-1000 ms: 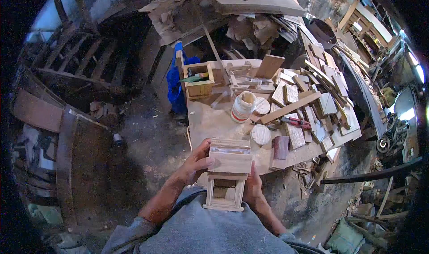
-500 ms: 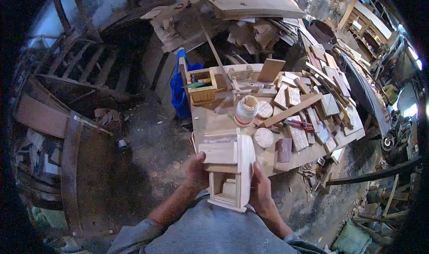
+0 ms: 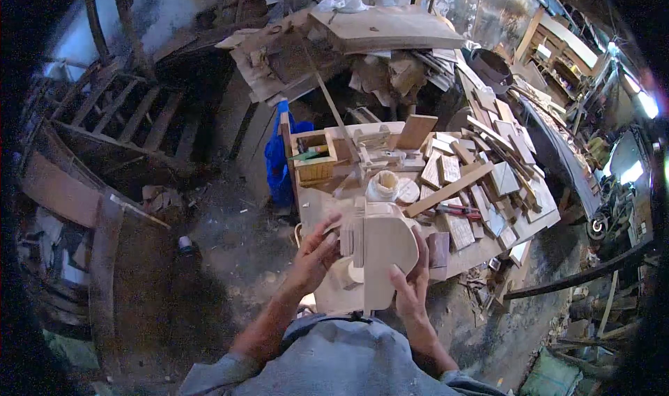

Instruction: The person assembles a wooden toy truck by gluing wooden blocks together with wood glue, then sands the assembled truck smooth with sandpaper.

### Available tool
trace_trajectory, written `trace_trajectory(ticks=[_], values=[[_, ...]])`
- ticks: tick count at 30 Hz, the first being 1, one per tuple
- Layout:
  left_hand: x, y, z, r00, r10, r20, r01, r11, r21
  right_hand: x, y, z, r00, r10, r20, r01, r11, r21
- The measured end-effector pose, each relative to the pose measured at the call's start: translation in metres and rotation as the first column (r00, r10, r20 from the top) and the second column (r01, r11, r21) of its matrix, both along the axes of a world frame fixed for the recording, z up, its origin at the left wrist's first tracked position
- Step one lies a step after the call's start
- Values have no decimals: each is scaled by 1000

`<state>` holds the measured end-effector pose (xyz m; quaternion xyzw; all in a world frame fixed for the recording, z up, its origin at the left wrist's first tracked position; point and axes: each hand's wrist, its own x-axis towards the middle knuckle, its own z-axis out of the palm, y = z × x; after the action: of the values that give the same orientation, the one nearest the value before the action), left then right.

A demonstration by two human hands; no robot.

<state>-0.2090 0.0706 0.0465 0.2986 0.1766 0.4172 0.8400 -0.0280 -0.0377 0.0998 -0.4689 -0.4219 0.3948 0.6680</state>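
A pale wooden piece [image 3: 387,257] with a flat, round-ended side panel is held upright in front of the grey shirt, above the near edge of the workbench. My right hand [image 3: 412,274] grips the panel's right edge, thumb on its flat face. At the piece's left side is my left hand [image 3: 319,252], fingers bent and close to the stepped moulding; whether they press on it is hard to see. Just beyond the piece stands an open white jar [image 3: 383,185].
Wood offcuts [image 3: 503,178] cover the right of the workbench [image 3: 317,199]. A wooden box [image 3: 313,169] with tools stands at its back left, beside a blue bag [image 3: 277,176]. A red cutter [image 3: 460,210] and a sanding block [image 3: 438,248] lie near the jar.
The wooden piece has been turned, so its flat side panel now faces the camera and its open compartment is out of sight. My left hand has risen and its fingers have shifted.
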Motion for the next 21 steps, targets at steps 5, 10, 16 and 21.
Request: trace_trajectory(ticks=[5, 10, 16, 21], values=[[5, -5, 12, 996, 76, -49, -69, 989, 128, -1, 2, 0, 1000, -6, 3, 6, 1000, 5], [6, -4, 10, 985, 155, -74, -131, 957, 257, 0, -7, -18, 967, -129, -222, 71, 966, -250], [11, -10, 40, 953, 287, -100, -208, 855, 474, 35, 6, -83, 495, 159, -854, -315, 949, -6], [14, 31, 21, 978, 84, -193, 26, 862, 506, 32, 19, -128, 303, 315, -899, -411, 895, 175]])
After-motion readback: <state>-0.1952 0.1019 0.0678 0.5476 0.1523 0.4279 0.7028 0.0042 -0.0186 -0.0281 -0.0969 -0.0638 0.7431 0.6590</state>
